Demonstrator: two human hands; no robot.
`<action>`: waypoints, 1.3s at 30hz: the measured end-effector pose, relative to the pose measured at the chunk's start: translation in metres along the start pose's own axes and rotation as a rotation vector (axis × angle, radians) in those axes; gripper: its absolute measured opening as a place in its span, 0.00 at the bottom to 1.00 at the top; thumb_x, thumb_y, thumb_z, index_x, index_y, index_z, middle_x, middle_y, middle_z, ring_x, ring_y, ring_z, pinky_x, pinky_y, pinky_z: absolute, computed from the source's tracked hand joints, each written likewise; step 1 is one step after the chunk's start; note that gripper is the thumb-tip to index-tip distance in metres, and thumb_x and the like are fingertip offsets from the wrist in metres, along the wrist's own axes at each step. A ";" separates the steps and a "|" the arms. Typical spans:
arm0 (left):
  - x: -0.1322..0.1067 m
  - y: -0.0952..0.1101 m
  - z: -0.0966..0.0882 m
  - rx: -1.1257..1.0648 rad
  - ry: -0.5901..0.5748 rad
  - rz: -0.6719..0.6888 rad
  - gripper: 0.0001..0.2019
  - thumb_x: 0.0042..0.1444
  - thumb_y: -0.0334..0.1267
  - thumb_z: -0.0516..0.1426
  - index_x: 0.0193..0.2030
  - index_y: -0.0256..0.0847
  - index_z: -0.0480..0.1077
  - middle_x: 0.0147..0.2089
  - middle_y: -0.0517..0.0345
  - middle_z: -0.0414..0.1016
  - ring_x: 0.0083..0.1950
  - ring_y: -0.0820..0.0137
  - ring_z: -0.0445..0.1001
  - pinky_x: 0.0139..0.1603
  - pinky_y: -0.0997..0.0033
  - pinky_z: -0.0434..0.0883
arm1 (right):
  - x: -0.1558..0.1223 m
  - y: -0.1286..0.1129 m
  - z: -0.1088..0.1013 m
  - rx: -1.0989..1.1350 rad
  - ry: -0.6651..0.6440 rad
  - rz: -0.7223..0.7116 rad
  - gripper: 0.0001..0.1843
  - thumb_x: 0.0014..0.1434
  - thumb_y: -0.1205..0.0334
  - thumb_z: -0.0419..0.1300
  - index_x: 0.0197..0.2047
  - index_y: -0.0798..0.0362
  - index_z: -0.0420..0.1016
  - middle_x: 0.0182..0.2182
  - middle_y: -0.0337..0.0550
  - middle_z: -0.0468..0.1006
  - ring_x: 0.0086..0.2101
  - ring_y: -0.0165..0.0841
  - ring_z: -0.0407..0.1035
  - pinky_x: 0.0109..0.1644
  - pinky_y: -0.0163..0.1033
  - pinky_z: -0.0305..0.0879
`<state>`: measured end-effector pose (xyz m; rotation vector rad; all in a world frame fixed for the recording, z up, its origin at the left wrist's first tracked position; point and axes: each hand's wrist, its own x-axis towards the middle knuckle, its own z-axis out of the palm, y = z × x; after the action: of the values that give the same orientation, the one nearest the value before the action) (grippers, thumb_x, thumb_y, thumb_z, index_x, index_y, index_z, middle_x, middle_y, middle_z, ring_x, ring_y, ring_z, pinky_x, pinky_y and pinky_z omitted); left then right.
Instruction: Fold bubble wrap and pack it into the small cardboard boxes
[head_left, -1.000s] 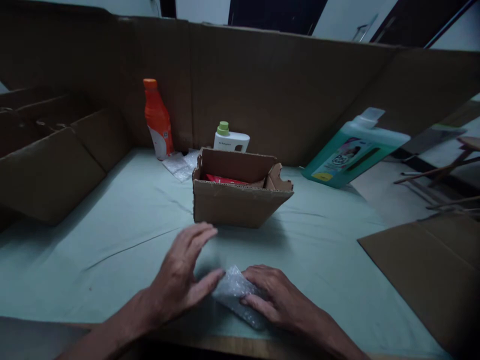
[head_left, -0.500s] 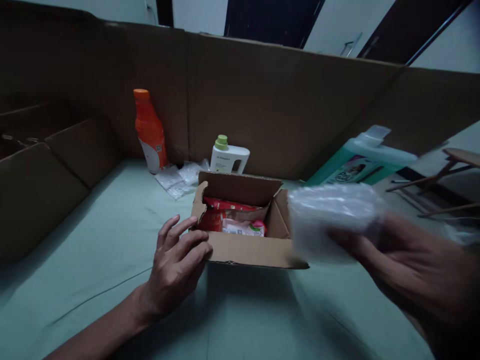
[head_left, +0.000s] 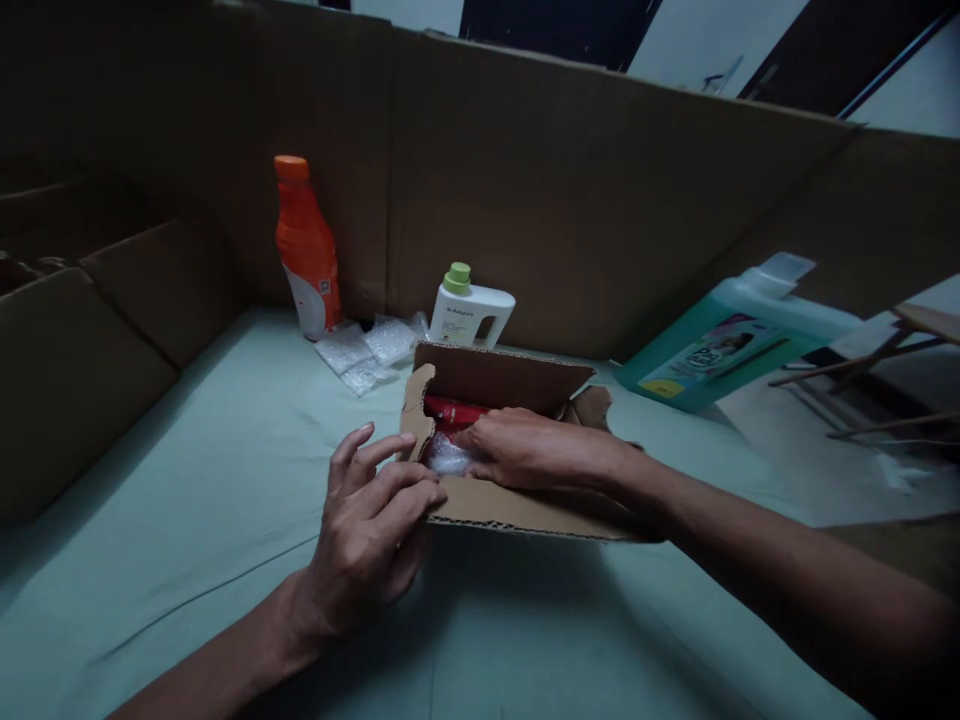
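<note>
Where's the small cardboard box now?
In the head view, the small box sits near the centre, in front of the white bottle, with left hand at its left end, right hand inside.

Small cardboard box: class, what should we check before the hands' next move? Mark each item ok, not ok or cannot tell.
1. Small cardboard box open at the top: ok.
2. Left hand touching the box's near left corner: ok.
3. Bubble wrap inside the box: ok.
4. Right hand clear of the box: not ok, it reaches inside.
5. Right hand's grip released: cannot tell, fingertips partly hidden.
</note>
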<state>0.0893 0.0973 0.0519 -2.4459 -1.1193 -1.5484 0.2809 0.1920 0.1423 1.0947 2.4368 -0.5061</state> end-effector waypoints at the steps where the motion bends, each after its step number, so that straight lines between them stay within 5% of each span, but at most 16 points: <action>1: 0.002 0.000 -0.001 -0.002 -0.014 -0.011 0.11 0.56 0.21 0.57 0.42 0.40 0.71 0.41 0.55 0.81 0.59 0.59 0.71 0.68 0.44 0.57 | 0.000 0.000 0.000 -0.044 0.019 -0.002 0.09 0.64 0.59 0.57 0.44 0.51 0.77 0.35 0.45 0.80 0.33 0.36 0.72 0.33 0.37 0.59; 11: 0.015 -0.005 0.004 0.060 0.025 -0.046 0.10 0.58 0.25 0.56 0.44 0.42 0.70 0.37 0.57 0.79 0.53 0.61 0.74 0.65 0.45 0.62 | 0.003 0.014 0.000 -0.049 -0.011 0.077 0.13 0.62 0.57 0.58 0.43 0.53 0.80 0.36 0.48 0.82 0.29 0.35 0.72 0.31 0.37 0.62; 18: 0.017 -0.006 0.008 0.101 0.052 -0.068 0.09 0.59 0.26 0.57 0.44 0.43 0.69 0.39 0.58 0.79 0.51 0.61 0.75 0.65 0.44 0.63 | -0.002 0.001 -0.012 -0.102 0.065 0.214 0.19 0.58 0.48 0.64 0.40 0.56 0.82 0.34 0.56 0.82 0.36 0.45 0.76 0.38 0.44 0.67; 20: 0.017 -0.005 0.008 0.102 0.095 -0.063 0.12 0.59 0.27 0.58 0.47 0.44 0.69 0.40 0.58 0.78 0.50 0.61 0.75 0.64 0.44 0.64 | -0.023 0.004 -0.017 -0.107 0.187 0.249 0.21 0.57 0.45 0.64 0.39 0.56 0.82 0.33 0.55 0.82 0.36 0.47 0.76 0.38 0.45 0.66; 23: 0.012 -0.004 0.003 0.068 0.211 -0.059 0.22 0.58 0.28 0.61 0.58 0.45 0.65 0.45 0.55 0.76 0.52 0.62 0.74 0.64 0.46 0.66 | -0.078 0.013 -0.006 -0.033 0.613 0.345 0.19 0.60 0.43 0.59 0.39 0.51 0.80 0.34 0.47 0.82 0.33 0.42 0.75 0.36 0.42 0.64; 26: -0.004 -0.009 -0.004 0.039 0.264 -0.165 0.27 0.57 0.31 0.62 0.63 0.45 0.62 0.49 0.53 0.73 0.55 0.61 0.73 0.62 0.50 0.68 | -0.134 0.021 0.040 0.131 1.076 0.395 0.20 0.64 0.43 0.54 0.37 0.48 0.78 0.33 0.43 0.82 0.31 0.38 0.74 0.36 0.41 0.65; 28: -0.017 -0.019 -0.004 0.004 0.202 -0.326 0.27 0.59 0.34 0.61 0.65 0.45 0.61 0.54 0.50 0.72 0.57 0.61 0.72 0.61 0.52 0.69 | -0.151 0.030 0.083 0.246 1.173 0.502 0.20 0.63 0.40 0.54 0.37 0.47 0.78 0.33 0.44 0.82 0.31 0.40 0.75 0.35 0.42 0.67; 32: -0.031 -0.045 0.010 -0.229 -0.018 -0.599 0.38 0.57 0.45 0.61 0.72 0.43 0.52 0.71 0.39 0.59 0.69 0.52 0.63 0.67 0.44 0.64 | -0.110 0.047 0.149 0.538 1.147 0.489 0.26 0.54 0.40 0.61 0.49 0.48 0.77 0.42 0.47 0.84 0.32 0.42 0.77 0.34 0.44 0.72; 36: -0.017 -0.056 0.028 -0.570 -0.142 -0.691 0.42 0.56 0.53 0.60 0.73 0.40 0.51 0.74 0.39 0.55 0.73 0.47 0.56 0.70 0.43 0.60 | -0.040 0.047 0.152 0.718 1.121 0.360 0.20 0.48 0.42 0.61 0.34 0.51 0.75 0.31 0.46 0.83 0.29 0.41 0.75 0.31 0.42 0.72; 39: -0.003 -0.038 0.042 -0.720 -0.107 -0.702 0.39 0.60 0.53 0.57 0.73 0.40 0.51 0.71 0.42 0.62 0.72 0.49 0.60 0.71 0.46 0.59 | -0.033 0.053 0.148 0.757 1.088 0.365 0.17 0.48 0.44 0.60 0.27 0.50 0.72 0.24 0.45 0.80 0.30 0.42 0.75 0.33 0.42 0.72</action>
<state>0.0987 0.1399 0.0161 -2.7125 -1.8492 -2.3811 0.3750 0.1335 0.0259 2.6269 2.7805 -0.9095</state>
